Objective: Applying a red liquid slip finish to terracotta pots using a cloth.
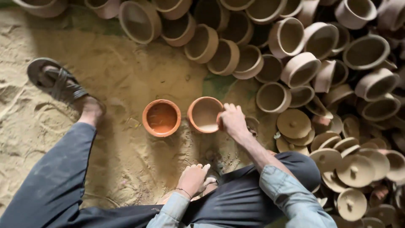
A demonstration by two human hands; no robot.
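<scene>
My right hand (233,121) grips the rim of a tilted clay pot (204,114) with an orange rim and a pale inside. To its left, an orange-coated clay pot (161,118) stands upright on the sand. My left hand (194,179) rests low near my lap, fingers curled; I cannot make out what is under it. Both arms wear light blue sleeves.
A big heap of pale unpainted clay pots (295,63) fills the top and right. Round clay lids (354,169) with knobs lie stacked at the right. My left leg in dark trousers stretches over the sandy ground (122,76), its foot in a grey sandal (57,82).
</scene>
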